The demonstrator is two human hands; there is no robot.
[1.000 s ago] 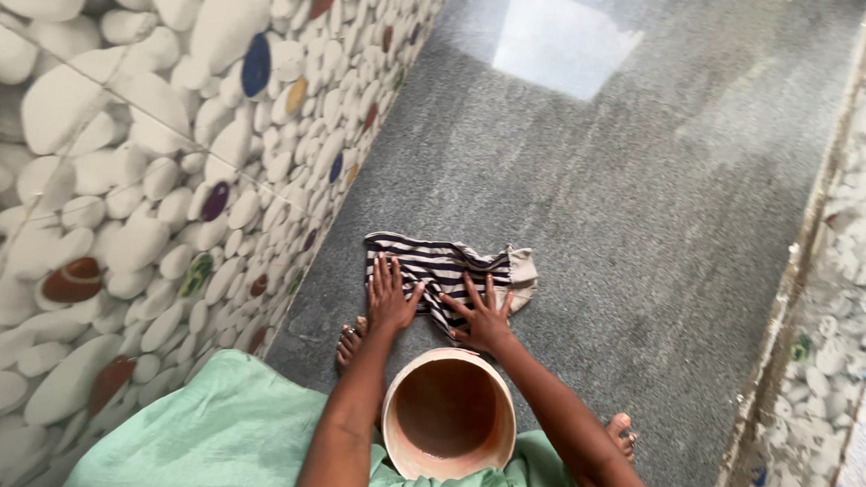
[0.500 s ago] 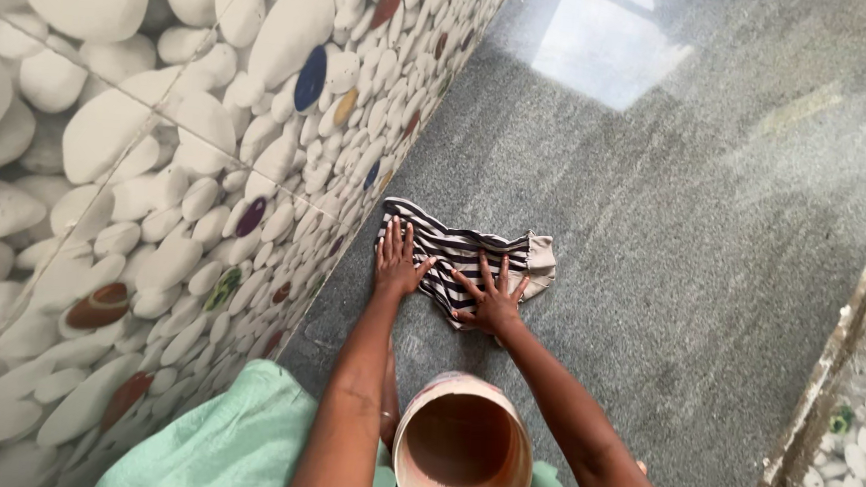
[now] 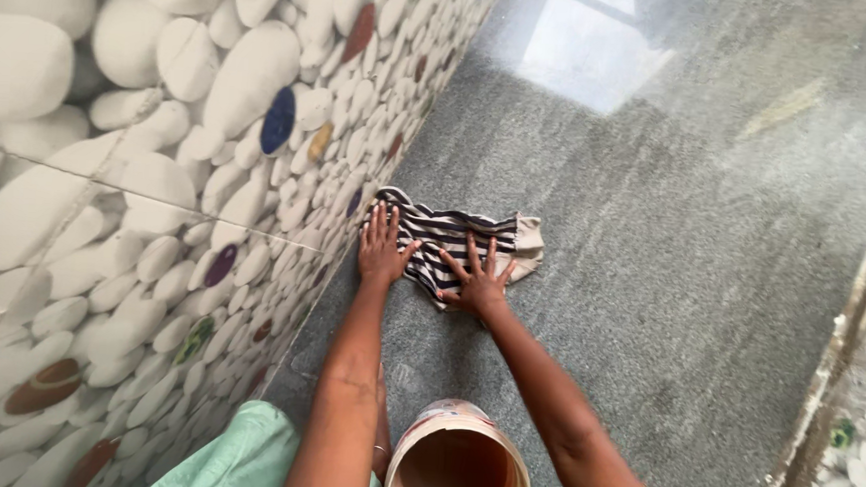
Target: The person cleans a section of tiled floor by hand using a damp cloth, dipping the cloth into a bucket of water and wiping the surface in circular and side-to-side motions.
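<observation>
A striped black-and-white cloth [image 3: 454, 232] with a beige edge lies flat on the grey speckled floor [image 3: 655, 217], close to the pebble-patterned wall. My left hand [image 3: 381, 247] presses flat on the cloth's left end, fingers spread. My right hand [image 3: 476, 276] presses flat on its lower middle, fingers spread too. Both arms are stretched forward. A round pinkish-orange bucket [image 3: 457, 466] stands between my arms near my body, its open top facing up.
The pebble-patterned tile wall [image 3: 156, 186] runs along the left. A raised edge [image 3: 847, 349] with pebble tiles borders the floor on the right. Green fabric [image 3: 239, 462] covers my lap at the bottom. A bright window reflection [image 3: 591, 43] shines on the far floor.
Both hands have pushed the cloth forward along the floor, away from the bucket and closer to the wall. My arms are more stretched and the view has tilted.
</observation>
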